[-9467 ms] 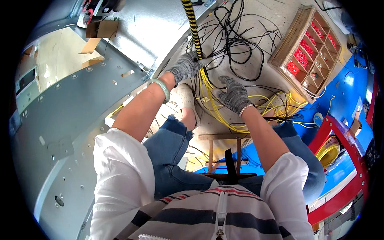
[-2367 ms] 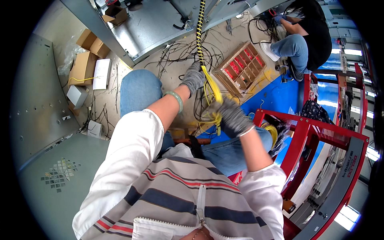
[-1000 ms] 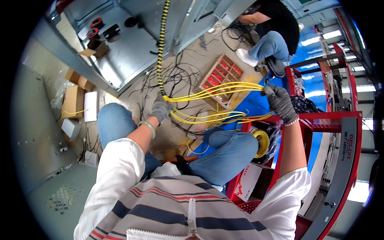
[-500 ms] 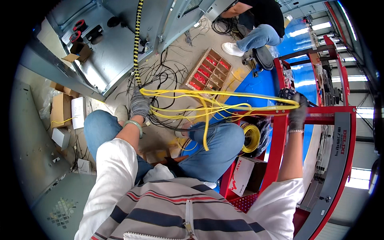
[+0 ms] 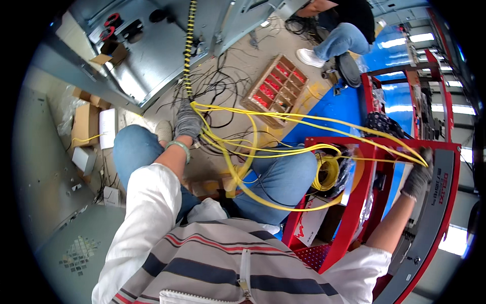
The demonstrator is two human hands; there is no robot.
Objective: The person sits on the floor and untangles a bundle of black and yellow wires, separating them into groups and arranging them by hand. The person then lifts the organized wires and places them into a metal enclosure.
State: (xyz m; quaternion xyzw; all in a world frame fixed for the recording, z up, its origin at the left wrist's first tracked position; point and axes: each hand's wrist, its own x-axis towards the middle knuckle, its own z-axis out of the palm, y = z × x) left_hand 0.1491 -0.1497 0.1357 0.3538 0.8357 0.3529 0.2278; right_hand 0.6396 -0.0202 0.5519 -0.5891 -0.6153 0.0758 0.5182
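Left hand (image 5: 188, 120), gloved: clenched on yellow wires (image 5: 283, 117) just below the yellow-black sleeve (image 5: 189, 45). Right hand (image 5: 418, 175), gloved: flung out wide, gripping the wires' far ends against the red frame (image 5: 400, 147). Wires span between hands above both knees; slack loops sag over the lap; coil (image 5: 328, 171) inside the frame. Wooden tray (image 5: 276, 88) on floor ahead. Black cables (image 5: 223, 96) litter the floor beside it. Boxes (image 5: 86, 124) left, by the grey panel (image 5: 40, 167).

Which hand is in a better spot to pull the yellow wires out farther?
Probably the right hand. It grips the far ends of the yellow wires, stretched out beside the red cart. The left hand holds the bundle near the yellow-and-black cable, like an anchor.
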